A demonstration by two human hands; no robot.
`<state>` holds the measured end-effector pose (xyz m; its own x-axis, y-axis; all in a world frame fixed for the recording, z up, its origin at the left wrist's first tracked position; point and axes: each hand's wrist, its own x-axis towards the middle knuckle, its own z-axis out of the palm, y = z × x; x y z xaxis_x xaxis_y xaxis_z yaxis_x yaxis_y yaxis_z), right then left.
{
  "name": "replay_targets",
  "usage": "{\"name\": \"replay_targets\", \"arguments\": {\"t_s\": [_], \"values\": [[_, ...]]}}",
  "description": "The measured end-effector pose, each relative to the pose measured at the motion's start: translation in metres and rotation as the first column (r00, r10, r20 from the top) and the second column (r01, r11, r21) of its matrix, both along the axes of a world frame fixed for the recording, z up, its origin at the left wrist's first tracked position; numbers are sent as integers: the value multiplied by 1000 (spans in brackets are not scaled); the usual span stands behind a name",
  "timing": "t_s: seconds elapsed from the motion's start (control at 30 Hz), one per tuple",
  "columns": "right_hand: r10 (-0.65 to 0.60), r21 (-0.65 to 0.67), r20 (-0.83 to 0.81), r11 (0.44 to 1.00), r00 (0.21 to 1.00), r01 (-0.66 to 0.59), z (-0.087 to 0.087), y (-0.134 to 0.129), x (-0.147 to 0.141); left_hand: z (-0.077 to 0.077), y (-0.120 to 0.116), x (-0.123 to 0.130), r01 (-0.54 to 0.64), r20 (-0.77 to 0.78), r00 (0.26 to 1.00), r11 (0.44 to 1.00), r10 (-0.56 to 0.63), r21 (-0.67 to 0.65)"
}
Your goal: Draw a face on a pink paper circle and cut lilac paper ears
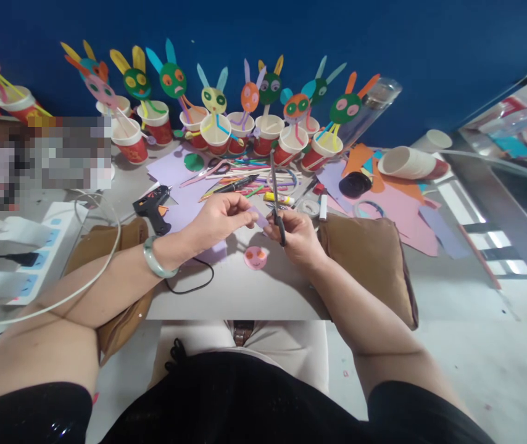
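scissors [276, 203] are in our right hand [294, 236], fingers closed in the handles, blades pointing up and away from us. our left hand [219, 217] pinches a small piece of lilac paper [258, 216] between thumb and fingers, just beside the blades. both hands are above the table [254, 290]. under them a pink paper face [255, 257] lies flat. a black glue gun [153, 206] rests to the left, and a row of paper cups with bunny heads [217, 132] stands behind.
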<state>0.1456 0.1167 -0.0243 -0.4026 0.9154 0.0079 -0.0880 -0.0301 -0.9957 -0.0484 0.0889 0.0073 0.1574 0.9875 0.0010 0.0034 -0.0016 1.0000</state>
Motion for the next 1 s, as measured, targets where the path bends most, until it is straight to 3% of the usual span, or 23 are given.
{"name": "replay_targets", "arguments": {"t_s": [0.27, 0.43, 0.63, 0.8, 0.9, 1.0], "values": [[-40, 31, 29, 999, 999, 39, -2, 2, 3, 0, 0, -2, -28, 27, 999, 999, 28, 31], [-75, 36, 17, 997, 997, 74, -2, 8, 4, 1, 3, -3, -4, -27, 1000, 1000, 3, -28], [-165, 81, 25, 983, 986, 162, 1, 14, 5, -5, 4, -1, 164, -206, 963, 984, -176, -74], [-139, 98, 31, 986, 990, 136, -1, 12, 4, -6, 5, -1, 255, -261, 928, 964, -266, -78], [-169, 123, 33, 979, 985, 164, 1, 12, 4, -5, 7, -1, 219, -251, 938, 970, -240, -109], [-267, 166, 19, 951, 964, 260, 4, 14, 6, -5, 9, -2, 103, -209, 969, 984, -132, -143]]}}
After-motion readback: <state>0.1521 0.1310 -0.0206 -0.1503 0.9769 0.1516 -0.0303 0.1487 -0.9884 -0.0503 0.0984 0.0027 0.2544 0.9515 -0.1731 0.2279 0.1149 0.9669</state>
